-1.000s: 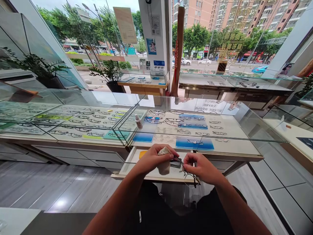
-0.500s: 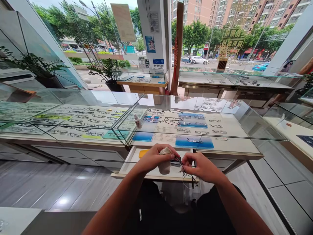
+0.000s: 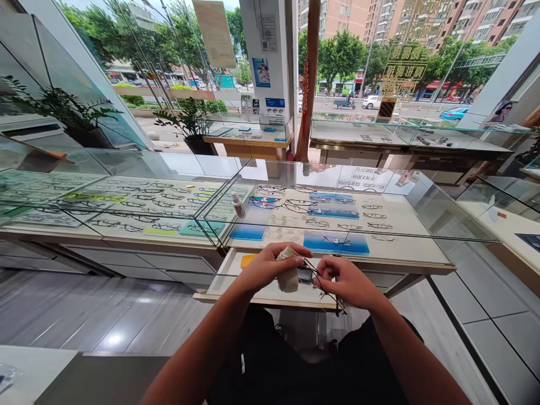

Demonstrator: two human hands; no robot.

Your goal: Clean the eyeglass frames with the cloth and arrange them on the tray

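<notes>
My left hand (image 3: 270,269) is closed around a beige cleaning cloth (image 3: 288,280), one end of which hangs below the thumb. A pair of thin dark eyeglasses (image 3: 340,305) runs slantwise from those left fingertips down to the right. My right hand (image 3: 346,282) pinches the eyeglasses between thumb and fingers, and its fingers partly hide them. Both hands are above a pulled-out drawer (image 3: 228,279). Inside it are a yellow item (image 3: 248,260) and a dark-edged object behind the hands, too covered to name.
Beyond the drawer stands a glass display case (image 3: 405,247) with several eyeglasses on show. A small white bottle (image 3: 238,206) stands on its glass top. More eyeglasses fill the case (image 3: 139,228) on the left. A grey-and-white surface (image 3: 42,365) lies at lower left.
The eyeglasses have turned in my fingers, and their lower end now points further down to the right. The cloth stays in my left hand. My view has shifted slightly.
</notes>
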